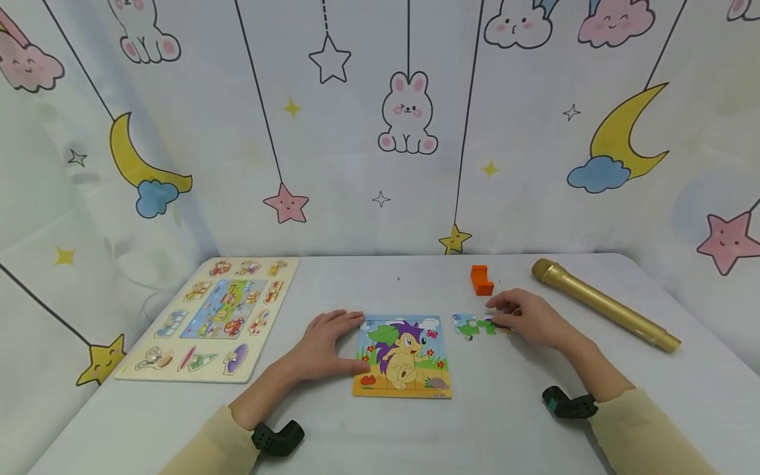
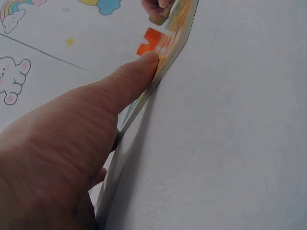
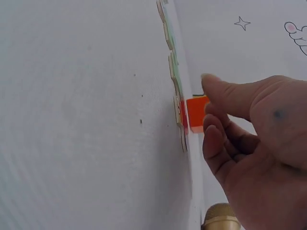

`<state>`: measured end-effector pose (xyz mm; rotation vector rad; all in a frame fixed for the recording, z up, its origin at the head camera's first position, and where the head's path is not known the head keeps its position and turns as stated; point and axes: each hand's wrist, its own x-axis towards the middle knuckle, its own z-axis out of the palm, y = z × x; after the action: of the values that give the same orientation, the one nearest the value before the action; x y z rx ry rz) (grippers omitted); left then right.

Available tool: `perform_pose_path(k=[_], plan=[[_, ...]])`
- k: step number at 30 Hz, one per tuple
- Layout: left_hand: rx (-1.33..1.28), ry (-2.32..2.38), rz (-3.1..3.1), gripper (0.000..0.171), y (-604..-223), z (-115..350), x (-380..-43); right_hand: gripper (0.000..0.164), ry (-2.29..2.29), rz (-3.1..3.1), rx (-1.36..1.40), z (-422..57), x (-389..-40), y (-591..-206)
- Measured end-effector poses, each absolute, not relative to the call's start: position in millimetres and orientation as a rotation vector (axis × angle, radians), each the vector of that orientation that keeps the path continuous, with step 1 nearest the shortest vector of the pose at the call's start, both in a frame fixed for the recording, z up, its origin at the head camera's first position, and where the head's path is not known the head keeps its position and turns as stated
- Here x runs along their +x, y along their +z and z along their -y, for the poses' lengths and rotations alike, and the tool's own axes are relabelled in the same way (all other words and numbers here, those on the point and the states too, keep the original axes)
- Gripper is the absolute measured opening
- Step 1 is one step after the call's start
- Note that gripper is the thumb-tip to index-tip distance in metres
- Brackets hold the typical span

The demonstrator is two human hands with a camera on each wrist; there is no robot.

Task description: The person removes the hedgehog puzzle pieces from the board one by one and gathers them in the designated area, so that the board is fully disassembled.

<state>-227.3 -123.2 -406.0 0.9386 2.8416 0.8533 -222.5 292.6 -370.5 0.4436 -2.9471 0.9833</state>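
Observation:
A square hedgehog puzzle (image 1: 410, 353) lies on the table. Spread along its left side, my left hand (image 1: 329, 343) touches the board, with the fingertips at the upper left corner and the thumb on the lower left edge. To the right of the board lie several loose puzzle pieces (image 1: 466, 324); they show edge-on in the right wrist view. My right hand (image 1: 531, 320) is over the rightmost pieces and partly hides them. Its fingers are loosely bent, and the right wrist view shows a gap between thumb and forefinger with nothing seen held.
Behind the pieces stands an orange block (image 1: 482, 280). A gold microphone (image 1: 605, 303) lies slanted at the right. On the left is a large wooden puzzle board (image 1: 255, 359) with vehicle and toy pictures. A printed cloth (image 1: 368, 231) hangs behind the table.

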Motion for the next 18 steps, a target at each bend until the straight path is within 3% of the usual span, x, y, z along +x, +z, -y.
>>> perform_pose_path(k=[18], plan=[[0.938,0.870,-2.851,0.087,-406,123,-227,0.037,1.263,2.921,0.663,-228,-227,-357]])
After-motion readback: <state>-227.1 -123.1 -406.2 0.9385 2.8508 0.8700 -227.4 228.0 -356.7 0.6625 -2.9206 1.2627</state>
